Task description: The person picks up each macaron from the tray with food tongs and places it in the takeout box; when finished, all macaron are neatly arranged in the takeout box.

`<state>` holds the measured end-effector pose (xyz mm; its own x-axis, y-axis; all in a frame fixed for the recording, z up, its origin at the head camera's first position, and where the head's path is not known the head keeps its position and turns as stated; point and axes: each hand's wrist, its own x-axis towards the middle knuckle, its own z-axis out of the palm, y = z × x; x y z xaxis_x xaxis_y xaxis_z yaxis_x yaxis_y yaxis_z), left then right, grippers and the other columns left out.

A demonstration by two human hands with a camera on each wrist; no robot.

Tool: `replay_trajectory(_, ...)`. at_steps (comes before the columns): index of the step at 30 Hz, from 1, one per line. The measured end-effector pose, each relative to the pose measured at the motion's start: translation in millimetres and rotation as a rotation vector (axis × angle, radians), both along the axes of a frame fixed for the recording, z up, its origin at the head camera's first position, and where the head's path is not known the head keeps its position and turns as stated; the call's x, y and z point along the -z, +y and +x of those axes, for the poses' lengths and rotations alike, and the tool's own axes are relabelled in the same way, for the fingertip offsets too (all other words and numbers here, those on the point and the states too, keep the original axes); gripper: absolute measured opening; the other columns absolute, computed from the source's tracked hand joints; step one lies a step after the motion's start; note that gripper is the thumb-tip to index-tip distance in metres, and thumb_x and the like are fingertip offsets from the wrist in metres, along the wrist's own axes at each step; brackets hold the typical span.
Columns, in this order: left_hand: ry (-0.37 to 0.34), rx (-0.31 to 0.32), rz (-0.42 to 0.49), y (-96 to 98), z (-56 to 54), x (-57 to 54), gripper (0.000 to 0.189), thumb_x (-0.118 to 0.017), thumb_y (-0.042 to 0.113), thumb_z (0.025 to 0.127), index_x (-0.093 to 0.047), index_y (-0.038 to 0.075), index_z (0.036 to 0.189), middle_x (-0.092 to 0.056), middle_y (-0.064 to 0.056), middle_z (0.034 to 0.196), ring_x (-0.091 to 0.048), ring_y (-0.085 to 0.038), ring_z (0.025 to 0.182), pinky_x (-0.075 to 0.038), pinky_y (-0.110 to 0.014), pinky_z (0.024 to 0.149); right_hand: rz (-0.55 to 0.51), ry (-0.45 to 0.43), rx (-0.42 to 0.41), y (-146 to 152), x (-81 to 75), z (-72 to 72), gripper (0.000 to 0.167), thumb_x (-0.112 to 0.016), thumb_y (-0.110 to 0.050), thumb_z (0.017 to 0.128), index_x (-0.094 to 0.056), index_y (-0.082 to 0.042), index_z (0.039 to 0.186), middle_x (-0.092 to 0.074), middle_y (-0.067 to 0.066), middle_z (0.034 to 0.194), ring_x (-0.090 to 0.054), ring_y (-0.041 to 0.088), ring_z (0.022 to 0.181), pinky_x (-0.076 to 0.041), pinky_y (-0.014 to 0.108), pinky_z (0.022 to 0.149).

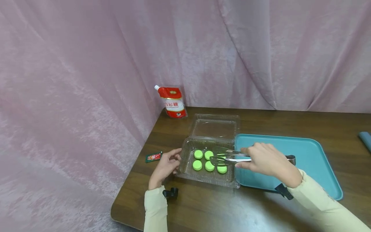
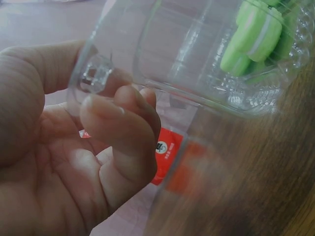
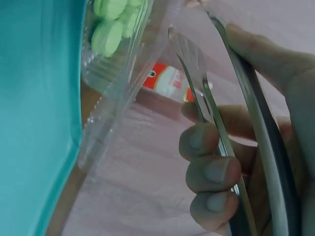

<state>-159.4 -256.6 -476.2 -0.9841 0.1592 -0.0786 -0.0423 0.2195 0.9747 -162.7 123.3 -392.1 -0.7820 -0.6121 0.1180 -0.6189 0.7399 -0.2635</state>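
Several light green macarons (image 1: pixel 197 165) sit in rows inside a clear plastic container (image 1: pixel 203 176), whose hinged lid (image 1: pixel 214 128) lies open behind it. At the container's left side, my left hand (image 1: pixel 166 165) pinches its rim (image 2: pixel 81 81) between thumb and fingers. My right hand (image 1: pixel 264 161) grips metal tongs (image 1: pixel 236 160) around the middle. Their slotted ends overlap the right-hand macarons in the head view. The tong arms (image 3: pixel 189 64) stand apart in the right wrist view, with nothing showing between them.
A turquoise tray (image 1: pixel 307 161) lies right beside the container. At the table's back left corner stands a red and white sugar pouch (image 1: pixel 174 103). A small green and red packet (image 1: pixel 153 157) lies left of my left hand. Something blue-grey (image 1: pixel 365 140) shows at the right edge.
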Motion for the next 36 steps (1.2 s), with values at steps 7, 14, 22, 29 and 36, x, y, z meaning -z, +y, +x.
replay_trajectory(7, -0.009, -0.008, 0.007, 1.3, -0.6, 0.0, 0.058, -0.049, -0.013, 0.087, -0.047, -0.007, 0.145, -0.053, -0.016, 0.099, -0.046, -0.012, 0.06, -0.04, -0.022, 0.045, -0.107, -0.014, 0.134, 6.4, 6.6, 6.6, 0.056, -0.071, -0.049, 0.09, -0.072, 0.0, 0.116, -0.043, -0.009, 0.053, -0.041, 0.007, 0.048, -0.031, 0.029, 0.041)
replay_trajectory(14, -0.004, -0.01, 0.02, 2.1, -2.0, 0.6, 0.059, -0.048, -0.014, 0.086, -0.048, -0.007, 0.144, -0.052, -0.014, 0.099, -0.046, -0.012, 0.059, -0.039, -0.021, 0.045, -0.164, 0.065, 0.196, 14.3, 13.4, 10.3, 0.043, -0.071, -0.038, 0.093, -0.067, 0.002, 0.11, -0.039, -0.006, 0.055, -0.036, 0.01, 0.047, -0.029, 0.028, 0.041)
replay_trajectory(22, -0.007, 0.013, 0.01, 2.6, -4.2, 1.9, 0.058, -0.05, -0.014, 0.087, -0.047, -0.007, 0.145, -0.051, -0.017, 0.101, -0.045, -0.012, 0.061, -0.04, -0.021, 0.046, -0.191, 0.078, 0.224, 27.8, 22.3, 16.0, 0.049, -0.069, -0.023, 0.096, -0.056, 0.013, 0.127, -0.057, 0.007, 0.076, -0.044, 0.013, 0.055, -0.037, 0.031, 0.047)
replay_trajectory(29, -0.003, 0.03, -0.01, -0.7, -3.8, 2.9, 0.058, -0.049, -0.014, 0.088, -0.046, -0.007, 0.146, -0.051, -0.018, 0.102, -0.045, -0.013, 0.062, -0.04, -0.021, 0.046, -0.183, 0.063, 0.264, 48.6, 29.7, 23.2, 0.058, -0.066, -0.011, 0.097, -0.04, 0.02, 0.138, -0.058, 0.026, 0.095, -0.053, 0.024, 0.063, -0.045, 0.039, 0.052)
replay_trajectory(36, 0.006, 0.022, -0.022, -2.2, -1.3, -1.9, 0.057, -0.048, -0.014, 0.088, -0.046, -0.008, 0.145, -0.051, -0.016, 0.099, -0.045, -0.012, 0.061, -0.04, -0.021, 0.045, -0.211, 0.081, 0.302, 74.7, 38.3, 26.2, 0.068, -0.065, 0.001, 0.093, -0.026, 0.024, 0.144, -0.052, 0.029, 0.097, -0.05, 0.025, 0.063, -0.042, 0.036, 0.05)
